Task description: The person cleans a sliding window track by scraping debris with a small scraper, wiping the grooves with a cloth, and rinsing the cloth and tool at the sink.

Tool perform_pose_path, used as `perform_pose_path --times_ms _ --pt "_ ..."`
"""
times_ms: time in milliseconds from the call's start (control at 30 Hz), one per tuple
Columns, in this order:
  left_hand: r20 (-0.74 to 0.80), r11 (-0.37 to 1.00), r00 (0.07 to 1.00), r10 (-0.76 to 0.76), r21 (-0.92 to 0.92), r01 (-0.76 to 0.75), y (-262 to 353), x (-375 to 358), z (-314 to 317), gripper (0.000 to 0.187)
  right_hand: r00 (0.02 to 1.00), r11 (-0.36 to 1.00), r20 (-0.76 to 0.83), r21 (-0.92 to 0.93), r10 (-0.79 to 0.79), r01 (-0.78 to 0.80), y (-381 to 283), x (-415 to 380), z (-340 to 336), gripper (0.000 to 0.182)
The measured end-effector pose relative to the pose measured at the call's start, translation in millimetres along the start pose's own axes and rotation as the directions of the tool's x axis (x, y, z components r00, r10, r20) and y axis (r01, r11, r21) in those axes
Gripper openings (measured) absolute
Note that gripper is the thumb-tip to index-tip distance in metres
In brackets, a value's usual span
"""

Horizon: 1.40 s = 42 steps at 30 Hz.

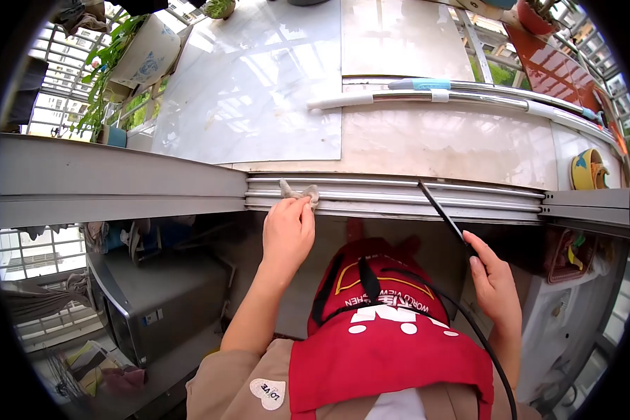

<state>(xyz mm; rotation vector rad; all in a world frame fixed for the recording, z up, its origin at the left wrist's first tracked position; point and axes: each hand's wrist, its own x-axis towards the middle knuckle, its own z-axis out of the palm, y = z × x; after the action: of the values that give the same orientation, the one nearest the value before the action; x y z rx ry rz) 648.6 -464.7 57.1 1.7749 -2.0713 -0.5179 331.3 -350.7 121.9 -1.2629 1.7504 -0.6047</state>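
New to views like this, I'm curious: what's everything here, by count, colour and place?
Metal track: one, silver, across middle
Cloth: one, greyish, on the track
Thin rod: one, black, right of cloth
Hose or cord: one, black, below rod
Poles: at least two, silver and white, beyond the track
Yellow pot: one, yellow, far right
Planter: one, white and blue, upper left
Boxy appliance: one, grey, lower left
Basket: one, reddish, right side
Edge clutter: uncounted, mixed, unclear
Apron: one, red, bottom centre
Left hand: one, bare, holding cloth
Right hand: one, bare, holding rod
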Motion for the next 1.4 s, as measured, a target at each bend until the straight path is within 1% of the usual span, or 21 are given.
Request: perform_pose_path --times_ms 67,100,133,167,233,267,367,467,533,633,767,833,867,933,1000,1100,1167,1200,1300,1367,1400 --pt "0.021 1.000 1.000 0.010 -0.022 -0.009 10.0 -1.2 5.4 0.015 0.989 0.993 0.136 -0.099 -0.058 0.071 -3.5 -3.0 2.0 0.042" --pt "0.026 0.997 0.996 -0.081 -0.004 0.081 12.0 -1.1 7.2 0.014 0.983 0.976 0.117 -0.146 -0.143 0.160 -2.8 -2.8 8.4 0.042" --pt "0.029 0.985 0.985 -0.172 0.016 0.171 13.5 -0.9 8.5 0.014 0.984 0.977 0.112 -0.143 -0.140 0.155 -1.7 -0.7 12.0 0.042" --pt "0.000 0.983 0.983 -0.183 0.028 0.183 14.0 -0.7 8.9 0.015 0.965 0.941 0.108 -0.218 -0.241 0.259 -0.8 3.5 14.7 0.041" --pt "-0.024 0.992 0.993 -0.111 0.056 0.113 11.6 -1.4 14.0 0.014 0.919 0.863 0.097 -0.315 -0.383 0.394 3.4 16.3 22.2 0.033" --pt "-0.053 0.996 0.998 -0.043 0.079 0.047 11.2 -1.1 16.1 0.014 0.920 0.866 0.093 -0.312 -0.380 0.390 2.6 21.9 23.1 0.033" --pt "-0.071 0.998 0.997 -0.008 0.063 0.012 22.3 1.1 24.9 0.013 0.885 0.776 0.150 -0.432 -0.441 0.460 2.0 35.2 25.4 0.029" --pt "-0.083 0.997 0.996 -0.032 0.062 0.037 31.2 0.9 33.0 0.011 0.858 0.778 0.209 -0.361 -0.469 0.514 -10.5 36.5 15.3 0.029" --pt "-0.089 0.997 0.994 -0.057 0.042 0.061 27.3 0.2 33.7 0.010 0.854 0.753 0.238 -0.403 -0.462 0.519 -14.0 36.6 8.9 0.029" --pt "-0.082 0.982 0.984 -0.160 -0.115 0.151 20.4 1.4 32.7 0.010 0.859 0.702 0.258 -0.495 -0.443 0.511 -9.1 43.7 10.1 0.031" --pt "-0.078 0.977 0.980 -0.182 -0.129 0.171 8.0 1.4 27.7 0.011 0.823 0.626 0.287 -0.541 -0.490 0.562 2.1 65.0 21.4 0.035" --pt "-0.008 0.921 0.950 -0.312 -0.246 0.301 10.2 1.8 23.8 0.012 0.782 0.585 0.330 -0.526 -0.528 0.617 6.6 74.9 28.9 0.035" --pt "-0.005 0.923 0.951 -0.310 -0.241 0.300 8.9 2.6 24.3 0.012 0.784 0.590 0.327 -0.523 -0.527 0.615 10.4 79.5 32.7 0.035" --pt "0.062 0.885 0.950 -0.307 -0.348 0.309 2.8 1.6 26.3 0.014 0.743 0.577 0.314 -0.478 -0.592 0.662 15.4 87.0 39.5 0.033" --pt "0.058 0.896 0.961 -0.270 -0.351 0.273 5.3 1.3 29.2 0.014 0.737 0.568 0.335 -0.478 -0.587 0.670 16.3 92.2 40.7 0.035" --pt "0.097 0.863 0.941 -0.324 -0.378 0.336 11.1 4.1 30.6 0.014 0.720 0.546 0.366 -0.477 -0.590 0.689 16.2 97.9 41.5 0.037" --pt "0.068 0.920 0.980 -0.187 -0.337 0.199 4.2 2.9 37.9 0.011 0.706 0.535 0.375 -0.468 -0.601 0.704 13.9 100.7 41.8 0.037" --pt "0.071 0.922 0.980 -0.184 -0.333 0.198 2.8 2.8 38.0 0.011 0.687 0.508 0.376 -0.475 -0.622 0.719 12.1 100.8 40.8 0.038" --pt "0.098 0.905 0.976 -0.192 -0.366 0.215 2.1 4.3 37.5 0.010 0.670 0.468 0.370 -0.502 -0.644 0.727 7.9 95.8 40.6 0.039" --pt "0.187 0.806 0.950 -0.249 -0.503 0.310 3.7 5.5 33.4 0.009 0.651 0.444 0.304 -0.532 -0.696 0.722 11.4 89.8 46.0 0.044" --pt "0.192 0.808 0.951 -0.244 -0.502 0.309 4.9 5.8 31.2 0.009 0.656 0.449 0.299 -0.534 -0.693 0.717 10.3 86.7 46.6 0.044"
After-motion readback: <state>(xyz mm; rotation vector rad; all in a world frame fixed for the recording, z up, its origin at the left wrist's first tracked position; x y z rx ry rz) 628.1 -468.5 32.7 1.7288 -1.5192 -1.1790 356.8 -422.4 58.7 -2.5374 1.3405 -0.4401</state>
